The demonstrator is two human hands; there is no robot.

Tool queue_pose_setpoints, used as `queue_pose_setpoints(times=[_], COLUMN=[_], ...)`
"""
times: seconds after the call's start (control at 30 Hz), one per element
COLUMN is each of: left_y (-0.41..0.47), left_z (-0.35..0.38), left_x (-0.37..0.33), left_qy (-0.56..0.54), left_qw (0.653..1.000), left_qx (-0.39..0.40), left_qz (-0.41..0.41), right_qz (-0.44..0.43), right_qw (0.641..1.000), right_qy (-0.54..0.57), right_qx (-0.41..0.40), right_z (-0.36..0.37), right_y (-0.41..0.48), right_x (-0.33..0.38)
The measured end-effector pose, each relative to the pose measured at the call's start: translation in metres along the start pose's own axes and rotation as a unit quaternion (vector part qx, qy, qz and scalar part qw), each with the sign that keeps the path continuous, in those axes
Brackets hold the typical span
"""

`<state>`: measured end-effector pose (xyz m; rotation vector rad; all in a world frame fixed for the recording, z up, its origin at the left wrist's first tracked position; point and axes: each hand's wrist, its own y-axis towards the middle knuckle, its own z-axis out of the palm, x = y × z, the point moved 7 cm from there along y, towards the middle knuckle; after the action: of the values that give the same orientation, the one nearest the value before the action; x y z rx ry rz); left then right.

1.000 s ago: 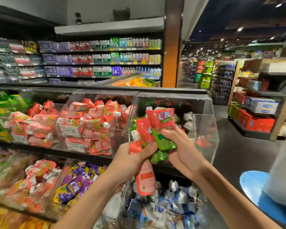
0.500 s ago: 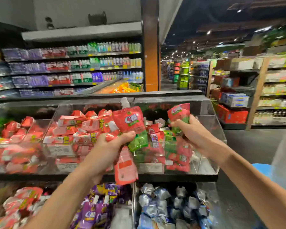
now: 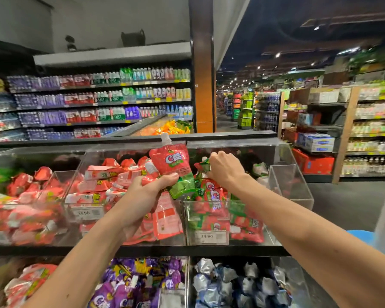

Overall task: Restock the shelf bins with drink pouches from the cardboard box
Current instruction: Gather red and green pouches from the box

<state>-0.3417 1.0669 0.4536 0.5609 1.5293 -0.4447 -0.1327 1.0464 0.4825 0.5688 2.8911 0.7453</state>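
My left hand [image 3: 142,192] grips a bunch of red-and-green drink pouches [image 3: 171,165]; one stands upright with its white spout up, another hangs below the fist. My right hand [image 3: 225,167] reaches into the right-hand clear acrylic bin [image 3: 285,181] and pinches one red-and-green pouch [image 3: 201,166] on top of the pile of like pouches [image 3: 213,196] there. The cardboard box is out of view.
The neighbouring clear bin [image 3: 87,213] holds pink-red pouches. Lower bins hold purple pouches [image 3: 129,287] and silver-blue pouches [image 3: 233,283]. Bottle shelves [image 3: 102,101] stand behind. An aisle floor [image 3: 347,196] and a blue object [image 3: 360,236] lie to the right.
My right hand has gone from holding a pouch up above the bin to lowering it onto the pile inside. My left hand keeps its bunch, shifted slightly.
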Motion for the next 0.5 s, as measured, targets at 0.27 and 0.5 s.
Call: queue_pose_setpoints(times=[0.27,0.5], left_y=[0.002,0.004], left_z=[0.005,0.018], left_x=[0.001,-0.004], left_qy=[-0.01,0.013], left_qw=[1.0,0.999], left_qx=[-0.002,0.034], left_qz=[-0.004,0.0], right_qz=[0.039,-0.005], right_qw=[0.993,0.98], right_qy=[0.109,0.193], right_qx=[0.031,0.055], right_z=[0.031,-0.001], right_y=[0.026,0.0], right_x=[0.006,0.0])
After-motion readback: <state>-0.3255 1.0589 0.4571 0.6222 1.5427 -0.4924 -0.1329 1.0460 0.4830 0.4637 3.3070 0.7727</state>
